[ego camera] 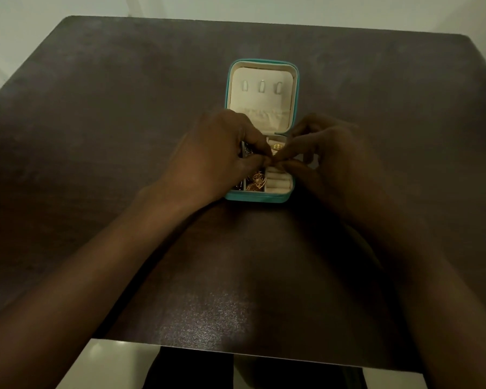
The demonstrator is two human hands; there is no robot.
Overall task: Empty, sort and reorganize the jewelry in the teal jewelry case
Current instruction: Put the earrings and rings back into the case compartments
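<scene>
Both hands over open teal case, lid away.

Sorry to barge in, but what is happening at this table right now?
A person is working over an open teal jewelry case on a dark table. The left hand and right hand meet above its tray, fingertips pinching something too small to identify. Gold pieces lie in the compartments.

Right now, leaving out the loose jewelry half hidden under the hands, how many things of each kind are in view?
Teal jewelry case: 1
Metal hooks in its lid: 3
Hands: 2, left hand and right hand
Table: 1
Total: 7
</scene>
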